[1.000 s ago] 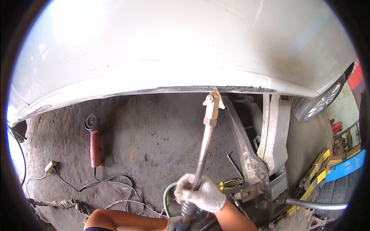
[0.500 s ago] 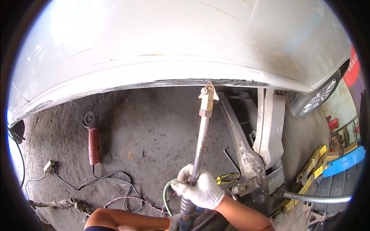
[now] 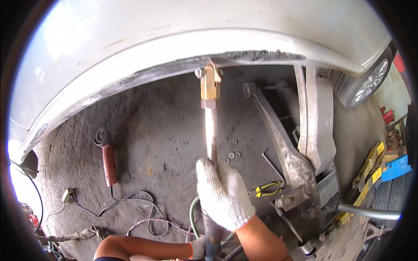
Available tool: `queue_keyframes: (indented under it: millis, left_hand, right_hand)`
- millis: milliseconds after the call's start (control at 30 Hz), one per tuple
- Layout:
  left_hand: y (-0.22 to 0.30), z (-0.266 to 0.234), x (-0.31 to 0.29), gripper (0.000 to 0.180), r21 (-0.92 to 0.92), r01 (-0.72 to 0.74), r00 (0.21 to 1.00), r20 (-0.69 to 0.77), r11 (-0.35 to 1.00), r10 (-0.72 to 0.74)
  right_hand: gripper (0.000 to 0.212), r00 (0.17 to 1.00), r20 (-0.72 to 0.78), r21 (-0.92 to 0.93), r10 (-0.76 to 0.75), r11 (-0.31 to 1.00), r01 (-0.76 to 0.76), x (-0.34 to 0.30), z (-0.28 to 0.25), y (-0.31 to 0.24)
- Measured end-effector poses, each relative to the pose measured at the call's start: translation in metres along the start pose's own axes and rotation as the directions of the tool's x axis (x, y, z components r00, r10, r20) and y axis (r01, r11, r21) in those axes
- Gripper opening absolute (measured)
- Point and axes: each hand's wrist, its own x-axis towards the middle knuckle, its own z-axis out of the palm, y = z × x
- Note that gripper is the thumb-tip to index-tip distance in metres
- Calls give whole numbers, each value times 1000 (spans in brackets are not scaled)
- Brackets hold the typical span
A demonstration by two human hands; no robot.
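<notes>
A long metal slide-hammer dent puller point(image 3: 210, 126) runs from the bottom of the view up to a white car's lower sill point(image 3: 143, 82). Its brass-coloured clamp head meets the scraped, dark lower edge of that sill. My right hand point(image 3: 224, 193), in a white knitted glove, is wrapped round the tool partway along its shaft. Lower down, my gloved left hand point(image 3: 198, 248) closes on the grip end; most of its fingers are hidden. A green hose point(image 3: 194, 215) curves beside the tool.
On the floor at left lies a red angle grinder point(image 3: 109, 163) with its cord. Right of the tool are a grey metal stand point(image 3: 320, 122), yellow-handled pliers point(image 3: 269, 189), a hex key point(image 3: 273, 165) and several washers point(image 3: 231, 155). A car wheel point(image 3: 368, 82) stands far right.
My right hand has slid up the shaft toward the clamp head. The view has shifted, the tool stands more upright, and its head appears farther left along the sill. My left hand stays low.
</notes>
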Motion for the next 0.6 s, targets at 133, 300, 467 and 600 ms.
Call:
queue_keyframes:
  millis: [133,300,467,600]
  left_hand:
    - [-5,-24,-8,31,-44,30,998,-45,999,-32]
    - [-14,-17,-14,33,-69,75,984,-157,995,-85]
    - [-13,-8,-12,36,-68,81,978,-187,994,-93]
    - [-11,-4,-10,39,-63,81,978,-187,995,-92]
  right_hand:
    - [35,936,281,556,213,759,-339,-3,-12,27]
    - [31,943,265,478,201,822,-310,-12,-11,22]
    - [36,954,245,482,170,833,-272,0,-5,13]
    - [40,958,233,394,169,884,-252,5,-5,7]
